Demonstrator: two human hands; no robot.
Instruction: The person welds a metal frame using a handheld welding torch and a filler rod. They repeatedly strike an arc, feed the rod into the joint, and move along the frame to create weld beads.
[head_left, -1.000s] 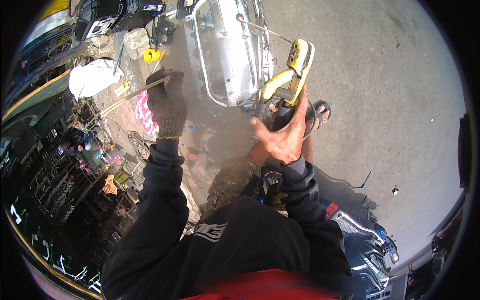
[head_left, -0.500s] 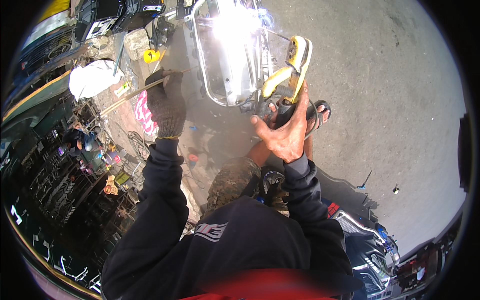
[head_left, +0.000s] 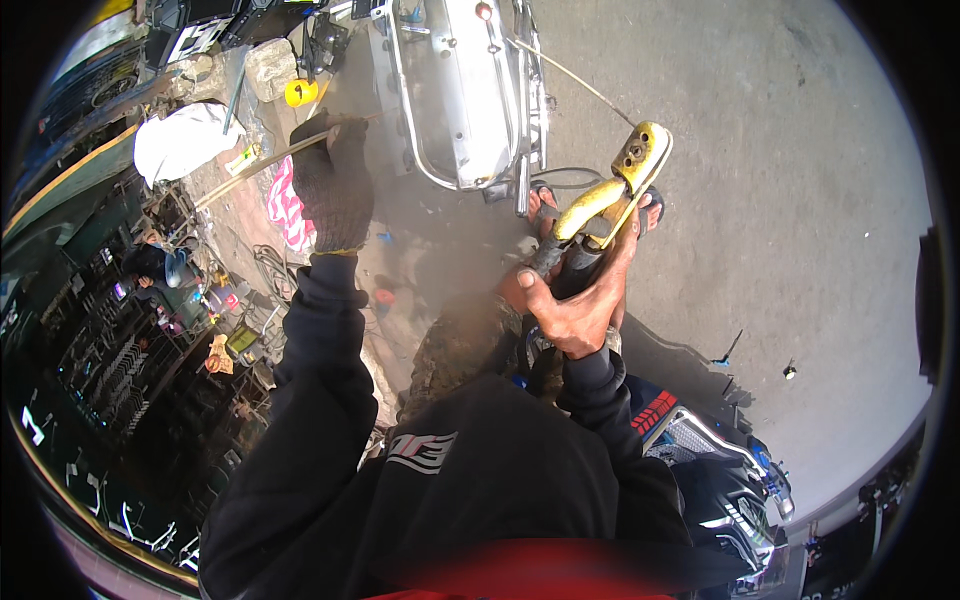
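Head view: yellow-jawed welding electrode holder (head_left: pixel 612 190) raised and tilted further right than before; glare gone from silver metal frame (head_left: pixel 465 90). Bare right hand (head_left: pixel 575 305) clamped on holder's dark grip, thin electrode rod (head_left: pixel 570 75) reaching toward frame. Dark-gloved left hand (head_left: pixel 335 185) closed around long thin rod (head_left: pixel 255 165), left of frame.

Sunlit grey concrete floor (head_left: pixel 800 200), cluttered left edge.
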